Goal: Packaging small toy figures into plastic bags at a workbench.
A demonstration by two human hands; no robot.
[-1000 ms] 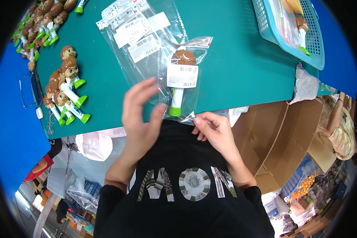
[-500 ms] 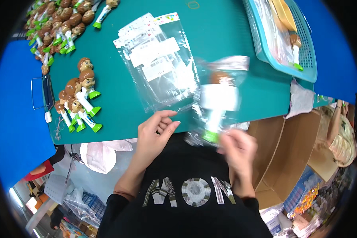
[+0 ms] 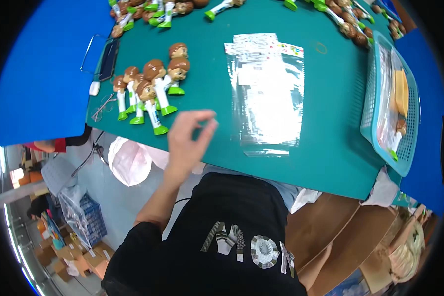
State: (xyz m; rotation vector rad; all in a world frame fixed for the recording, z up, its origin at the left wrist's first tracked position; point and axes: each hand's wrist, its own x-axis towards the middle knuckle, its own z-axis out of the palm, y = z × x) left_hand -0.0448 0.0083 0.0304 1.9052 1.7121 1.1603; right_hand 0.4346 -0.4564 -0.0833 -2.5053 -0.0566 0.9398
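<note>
My left hand (image 3: 188, 140) hovers over the front of the green table, its thumb and forefinger apart and holding nothing. It is nearest to a small group of toy figures (image 3: 155, 84) with brown hair, white bodies and green bases, lying to its left. Right of it lies a stack of clear plastic bags (image 3: 269, 98) with printed headers, glare covering much of it. My right forearm (image 3: 316, 266) reaches down into the open cardboard box (image 3: 308, 224) beside me. The right hand itself is hidden there, and the bagged figure does not show.
A turquoise basket (image 3: 367, 116) with bags, an orange scoop (image 3: 401, 93) and one figure stands at the right. More figures (image 3: 167, 12) are heaped along the far edge. A phone (image 3: 108, 59) lies at the left edge, with a pale cloth (image 3: 382, 190) hanging from the right corner.
The bagged figure and my right hand have gone out of sight, the forearm now down in the box. My left hand stays raised near the table's edge. The view has swung toward the right.
</note>
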